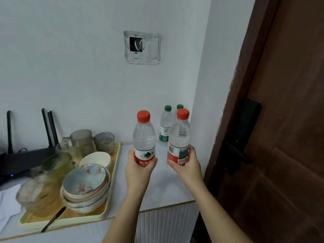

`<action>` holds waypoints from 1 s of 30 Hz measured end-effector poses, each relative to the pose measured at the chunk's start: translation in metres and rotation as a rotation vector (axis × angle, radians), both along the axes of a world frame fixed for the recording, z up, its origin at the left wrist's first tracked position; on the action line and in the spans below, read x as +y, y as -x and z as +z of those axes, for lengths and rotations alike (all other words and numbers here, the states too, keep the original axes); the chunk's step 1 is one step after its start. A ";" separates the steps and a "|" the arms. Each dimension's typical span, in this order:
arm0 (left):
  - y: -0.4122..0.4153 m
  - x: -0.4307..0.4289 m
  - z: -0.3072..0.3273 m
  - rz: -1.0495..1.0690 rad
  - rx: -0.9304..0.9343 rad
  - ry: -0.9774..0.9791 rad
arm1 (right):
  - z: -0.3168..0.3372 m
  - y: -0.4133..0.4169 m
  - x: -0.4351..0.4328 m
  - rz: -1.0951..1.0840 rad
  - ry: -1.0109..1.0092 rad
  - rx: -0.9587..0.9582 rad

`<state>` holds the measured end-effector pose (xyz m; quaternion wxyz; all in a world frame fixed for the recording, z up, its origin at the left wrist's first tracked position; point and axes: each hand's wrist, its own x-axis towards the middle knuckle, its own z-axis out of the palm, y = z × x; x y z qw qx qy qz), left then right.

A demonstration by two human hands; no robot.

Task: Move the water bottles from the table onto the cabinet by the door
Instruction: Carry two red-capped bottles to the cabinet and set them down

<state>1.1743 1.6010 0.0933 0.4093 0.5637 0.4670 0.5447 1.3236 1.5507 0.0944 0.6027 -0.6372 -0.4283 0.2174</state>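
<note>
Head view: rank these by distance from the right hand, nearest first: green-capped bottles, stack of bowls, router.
1. Green-capped bottles, just behind the right hand, in the corner.
2. Stack of bowls, left of both hands.
3. Router, far left.

Each hand grips an upright red-capped bottle above the cabinet (157, 193): left hand (139, 170), left bottle (144, 135); right hand (188, 165), right bottle (179, 135). At twelve o'clock, two green-capped bottles (165, 125).

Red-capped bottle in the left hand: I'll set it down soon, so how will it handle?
The red-capped bottle looks full and sealed, so probably heavy for its size. Tall and narrow, it could tip if nudged. Its thin clear plastic likely gives slightly under the left hand.
</note>
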 end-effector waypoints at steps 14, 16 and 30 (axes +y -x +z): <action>-0.042 0.085 -0.061 0.063 0.077 0.191 | -0.078 -0.032 0.103 -0.001 0.154 0.044; -0.045 0.089 -0.063 0.084 0.086 0.197 | -0.081 -0.036 0.114 0.049 0.170 0.027; -0.031 0.116 -0.080 -0.005 0.393 0.142 | -0.098 -0.055 0.134 0.193 0.192 -0.158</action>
